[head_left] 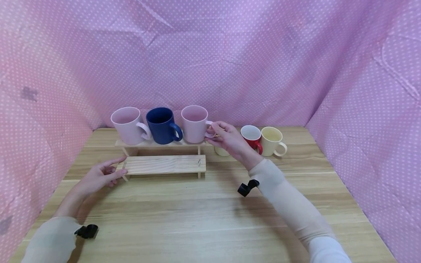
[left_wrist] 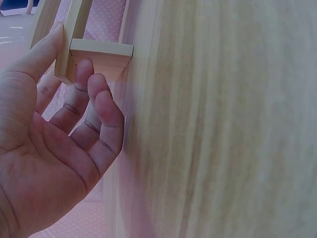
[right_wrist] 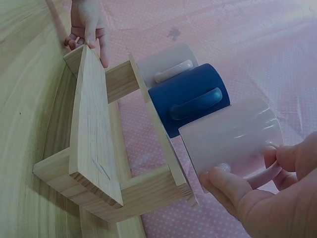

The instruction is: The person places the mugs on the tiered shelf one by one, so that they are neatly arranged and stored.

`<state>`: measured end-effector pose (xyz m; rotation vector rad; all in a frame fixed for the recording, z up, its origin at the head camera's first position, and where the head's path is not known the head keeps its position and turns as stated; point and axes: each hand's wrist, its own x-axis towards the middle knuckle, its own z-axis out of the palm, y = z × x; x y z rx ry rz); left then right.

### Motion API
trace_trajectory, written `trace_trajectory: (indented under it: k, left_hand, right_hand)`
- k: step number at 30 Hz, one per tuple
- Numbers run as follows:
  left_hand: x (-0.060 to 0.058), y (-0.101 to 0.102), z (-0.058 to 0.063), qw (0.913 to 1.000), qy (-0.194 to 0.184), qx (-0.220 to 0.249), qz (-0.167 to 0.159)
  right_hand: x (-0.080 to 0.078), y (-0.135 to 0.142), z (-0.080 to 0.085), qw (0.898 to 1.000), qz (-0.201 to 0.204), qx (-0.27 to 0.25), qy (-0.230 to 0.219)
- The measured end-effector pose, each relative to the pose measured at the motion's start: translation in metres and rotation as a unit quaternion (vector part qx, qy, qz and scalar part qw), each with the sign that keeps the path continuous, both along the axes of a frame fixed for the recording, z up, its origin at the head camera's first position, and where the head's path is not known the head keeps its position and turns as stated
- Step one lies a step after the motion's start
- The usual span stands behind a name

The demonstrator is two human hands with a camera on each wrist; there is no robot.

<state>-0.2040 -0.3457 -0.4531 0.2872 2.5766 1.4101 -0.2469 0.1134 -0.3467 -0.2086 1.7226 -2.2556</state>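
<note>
My right hand (head_left: pixel 230 140) pinches the handle of a pale pink mug (head_left: pixel 194 126) at the right end of the upper step of a two-step wooden rack (head_left: pixel 164 164). In the right wrist view the thumb and fingers (right_wrist: pixel 230 186) are at that handle, and the mug's base is at the board. Beside it on the same step stand a dark blue mug (head_left: pixel 160 128) and another pale pink mug (head_left: pixel 126 128), handles turned right. My left hand (head_left: pixel 100 175) holds the left end of the lower board, with thumb and forefinger on either side of it in the left wrist view.
Right of the rack, a red mug (head_left: pixel 252 137) with a white inside and a pale yellow mug (head_left: pixel 271 142) stand on the wooden table (head_left: pixel 197 219). Another pale yellow piece (head_left: pixel 221 151) is mostly hidden behind my right hand. Pink dotted cloth (head_left: pixel 210 65) hangs around the table.
</note>
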Motion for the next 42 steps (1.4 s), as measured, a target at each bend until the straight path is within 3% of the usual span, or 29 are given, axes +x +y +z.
trace_trajectory:
  k: [17, 27, 42]
  left_hand:
    - [0.001, 0.003, 0.000, 0.9999, 0.005, 0.007, -0.006]
    - [0.003, -0.001, 0.000, 0.9999, -0.002, 0.008, 0.009]
    - [0.003, -0.002, -0.004, 1.0000, -0.002, 0.007, 0.006]
  right_hand:
    - [-0.002, -0.011, -0.014, 0.999, -0.020, 0.037, 0.014]
    - [0.000, -0.017, -0.023, 0.996, -0.032, 0.068, 0.054]
    - [0.003, -0.016, -0.023, 0.993, -0.035, 0.094, 0.056]
